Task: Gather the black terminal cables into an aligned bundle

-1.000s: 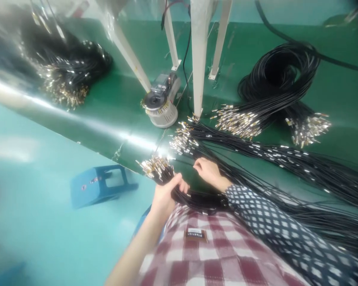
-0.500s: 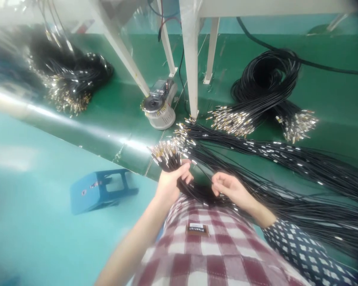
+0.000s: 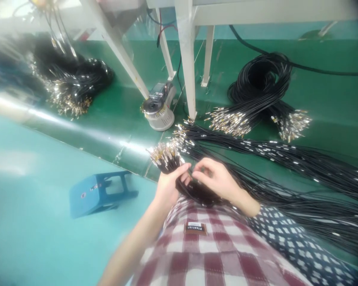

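Observation:
My left hand (image 3: 170, 183) is wrapped round a thick bundle of black cables (image 3: 170, 162), whose metal-tipped ends fan out above the thumb. Just to the right, my right hand (image 3: 216, 178) is closed, thumb and forefinger pinched close to the left fingertips; what they hold is too small to make out. The held bundle sags over my lap, across the checked apron (image 3: 203, 246). Behind it, long loose black cables (image 3: 256, 174) with silvery tips run off to the right.
On the green surface lie a coiled cable bundle (image 3: 262, 83), another cable pile (image 3: 77, 79) at the left and a grey round device (image 3: 159, 109). White frame legs (image 3: 186, 59) stand at the back. A blue stool (image 3: 98, 192) is on the floor.
My right hand has moved left and slightly up, from beside the bundle to right beside my left fingers. My left hand keeps its hold on the bundle. The view has shifted slightly.

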### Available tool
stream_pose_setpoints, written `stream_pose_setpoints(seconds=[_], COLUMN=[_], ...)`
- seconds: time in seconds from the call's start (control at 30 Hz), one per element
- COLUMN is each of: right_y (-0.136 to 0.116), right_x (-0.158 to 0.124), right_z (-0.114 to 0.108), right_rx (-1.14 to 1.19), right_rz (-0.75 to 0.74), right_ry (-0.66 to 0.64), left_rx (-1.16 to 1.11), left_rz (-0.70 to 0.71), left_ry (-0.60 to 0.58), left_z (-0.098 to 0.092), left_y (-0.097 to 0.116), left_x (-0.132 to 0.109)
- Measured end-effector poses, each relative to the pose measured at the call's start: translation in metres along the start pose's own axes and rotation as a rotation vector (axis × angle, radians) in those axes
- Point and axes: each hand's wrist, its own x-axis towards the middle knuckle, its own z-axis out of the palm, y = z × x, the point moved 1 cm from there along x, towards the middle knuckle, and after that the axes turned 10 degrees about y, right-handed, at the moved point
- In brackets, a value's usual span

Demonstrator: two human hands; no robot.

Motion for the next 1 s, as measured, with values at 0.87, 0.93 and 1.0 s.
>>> stream_pose_setpoints(seconds=[0.87,0.93,1.0], right_y=[-0.031,-0.034,-0.037], right_x=[0.036,0.033,0.03], right_z=[0.006,0.008,0.01], right_rx=[0.626,0.638,0.587], right_rz=[0.291,0.306,0.283], right_ry=[-0.214,-0.172,-0.098], left_rx=[0.03,0.026,0.048], left_rz=[0.011,0.001,-0.001], left_ry=[-0.201,-0.189,-0.179], left_z=[-0.001,0.0,0.0], left_y=[0.002,0.003,0.003], left_x=[0.002,0.002,0.002])
